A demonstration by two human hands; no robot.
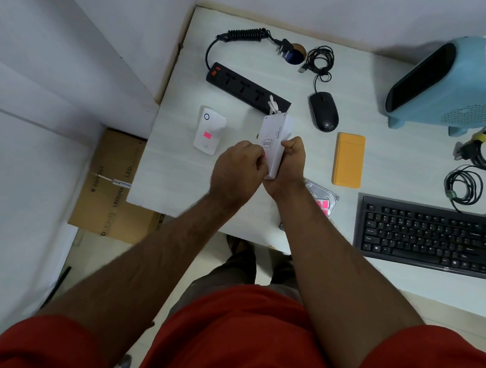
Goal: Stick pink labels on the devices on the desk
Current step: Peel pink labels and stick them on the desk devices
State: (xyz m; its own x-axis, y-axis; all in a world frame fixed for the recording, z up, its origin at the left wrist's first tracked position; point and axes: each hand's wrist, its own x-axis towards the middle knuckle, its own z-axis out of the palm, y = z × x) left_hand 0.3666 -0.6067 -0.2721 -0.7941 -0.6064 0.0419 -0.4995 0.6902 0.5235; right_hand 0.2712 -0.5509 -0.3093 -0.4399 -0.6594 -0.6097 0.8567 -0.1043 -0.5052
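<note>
A white power bank [273, 145] with a short white cable at its far end is held up above the bench [180, 162], just in front of the black power strip [247, 89]. The right hand [290, 165] grips it from the right side and below, fingers curled around its edge. The left hand [238, 173] is closed against the power bank's left face, fingertips pressed together on it; a sliver of pink [264, 155] shows at those fingertips, too small to tell more.

Left of the power bank a white device [209, 131] lies flat on the bench with a pink label [207, 135] stuck on its top. Near the right wrist lies a clear plastic packet holding pink labels [322, 204], partly hidden by the forearm. To the power bank's right lie a black mouse [323, 111] and an orange-yellow rectangular device [349, 160], neither touching it. Beyond them stand a light blue fan heater [456, 83], coiled black cables [482, 151] and a black keyboard [431, 235]. Below the bench's left edge sits a cardboard box [112, 186] on the floor.
</note>
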